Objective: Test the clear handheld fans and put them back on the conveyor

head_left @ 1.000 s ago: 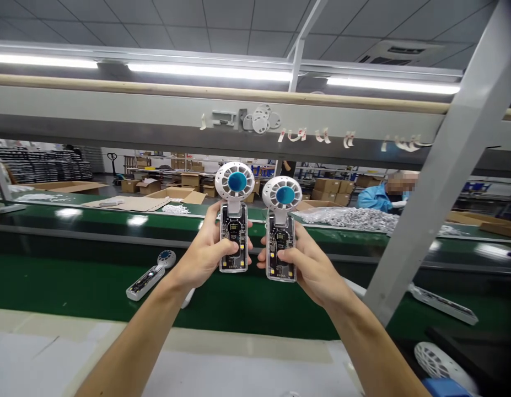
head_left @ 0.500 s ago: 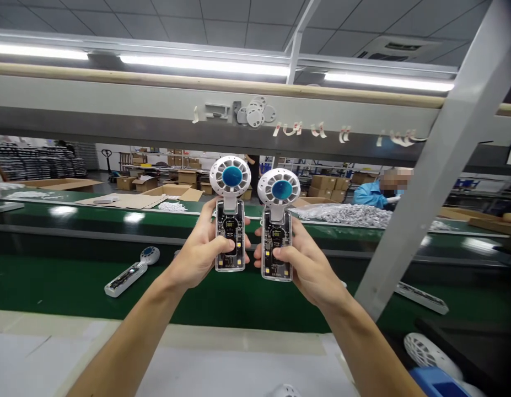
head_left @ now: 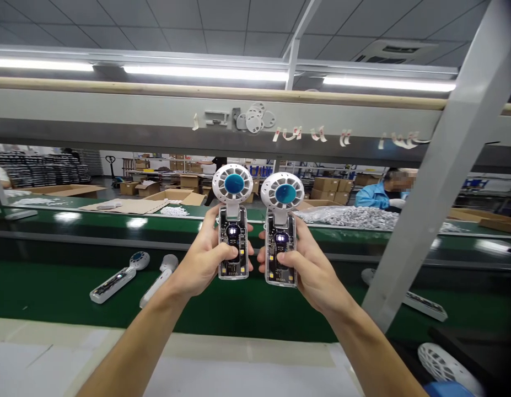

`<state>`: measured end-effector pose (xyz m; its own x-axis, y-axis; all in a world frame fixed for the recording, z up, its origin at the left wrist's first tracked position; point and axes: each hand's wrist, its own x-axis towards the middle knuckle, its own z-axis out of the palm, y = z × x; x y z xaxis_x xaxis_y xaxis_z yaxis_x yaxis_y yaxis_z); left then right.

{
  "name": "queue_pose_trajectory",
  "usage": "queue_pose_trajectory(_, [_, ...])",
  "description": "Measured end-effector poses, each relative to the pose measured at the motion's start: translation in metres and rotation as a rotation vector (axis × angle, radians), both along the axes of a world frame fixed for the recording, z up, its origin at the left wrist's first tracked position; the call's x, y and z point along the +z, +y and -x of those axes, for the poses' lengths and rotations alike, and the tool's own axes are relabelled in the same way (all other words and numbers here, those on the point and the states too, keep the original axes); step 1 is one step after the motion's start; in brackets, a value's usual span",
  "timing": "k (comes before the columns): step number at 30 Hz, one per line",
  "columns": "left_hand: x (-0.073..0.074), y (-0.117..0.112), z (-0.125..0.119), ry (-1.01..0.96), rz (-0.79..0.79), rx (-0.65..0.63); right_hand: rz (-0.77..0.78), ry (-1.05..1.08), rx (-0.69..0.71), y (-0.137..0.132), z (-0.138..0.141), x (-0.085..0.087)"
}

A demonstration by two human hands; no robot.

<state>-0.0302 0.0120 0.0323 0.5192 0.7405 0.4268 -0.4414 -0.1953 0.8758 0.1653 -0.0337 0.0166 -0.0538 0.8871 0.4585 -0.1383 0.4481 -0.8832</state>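
Clear plastic shows in both fan handles we hold upright and side by side, close but apart, above the green belt [head_left: 247, 300]. Our left hand [head_left: 203, 259] has its fingers clenched around the left fan [head_left: 233, 223], thumb on its front; our right hand [head_left: 307, 262] grips the right fan [head_left: 281, 231] the same way. A second ago each handle showed a lit number display; now a small violet light glows there instead. On the belt, the lying fan [head_left: 117, 277] has drifted left, and a second lying fan [head_left: 158, 279] has come into view beside it. Open room lies below our hands; the slanted grey post [head_left: 424, 193] crowds the right side.
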Motion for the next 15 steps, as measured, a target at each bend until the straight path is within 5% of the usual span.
queue_pose_trajectory(15, [-0.0033, 0.0040, -0.0010, -0.032, -0.008, -0.013, 0.044, -0.006, 0.008, -0.0008, -0.0037, 0.0043])
